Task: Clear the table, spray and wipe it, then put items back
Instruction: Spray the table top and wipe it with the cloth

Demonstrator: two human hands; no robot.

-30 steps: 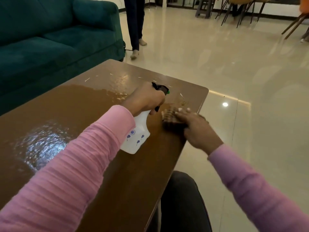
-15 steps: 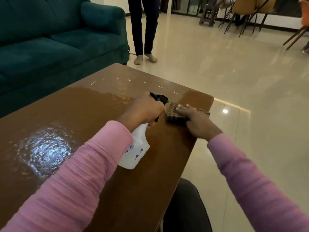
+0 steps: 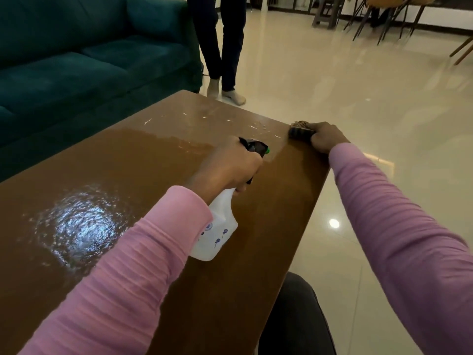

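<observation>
A brown wooden table [image 3: 143,160] fills the lower left, wet and glossy, with pale specks near its far end. My left hand [image 3: 230,167] grips a white spray bottle [image 3: 217,231] by its black trigger head, nozzle pointing at the far right corner. My right hand [image 3: 326,137] presses a striped brown cloth [image 3: 299,129] onto the table's far right corner, at the very edge. The cloth is partly hidden under my fingers.
A dark teal sofa [image 3: 89,55] runs along the table's left side. A person's legs [image 3: 222,47] stand on the shiny tiled floor just past the far end. Chairs [image 3: 384,16] stand at the back right. My dark-trousered knee [image 3: 297,316] sits at the near edge.
My right hand has slid the cloth away from the spray bottle, out along the table to its far right corner. The left hand keeps its hold on the bottle.
</observation>
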